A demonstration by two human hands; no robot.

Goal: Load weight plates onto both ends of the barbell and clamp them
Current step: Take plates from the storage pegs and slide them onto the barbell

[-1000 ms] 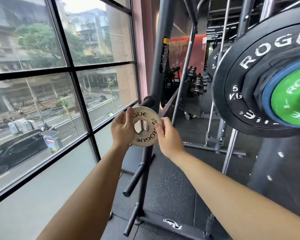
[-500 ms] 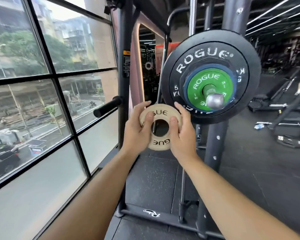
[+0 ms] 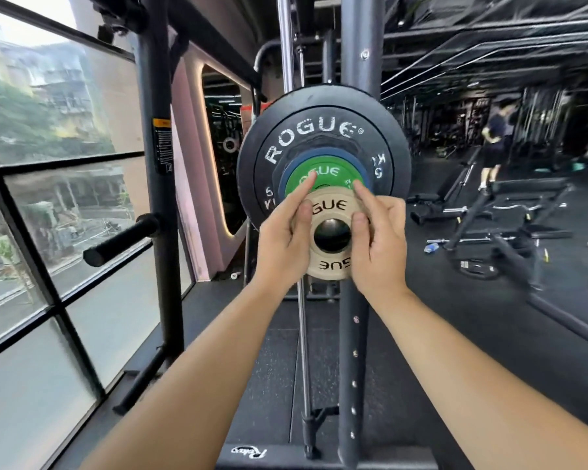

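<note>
Head view: our left hand [image 3: 282, 242] and right hand [image 3: 379, 245] pinch the small tan round weight plate [image 3: 331, 264] by its sides. Its hole frames the steel barbell end [image 3: 330, 232], before the round green plate [image 3: 330, 171].

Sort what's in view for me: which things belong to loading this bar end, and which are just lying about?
Job: tan plate, gripped by left hand and right hand; bar end, seen through its hole; green plate, blue plate, black plate already loaded.
Lying about: bottle on floor, bench, bare storage peg.
</note>
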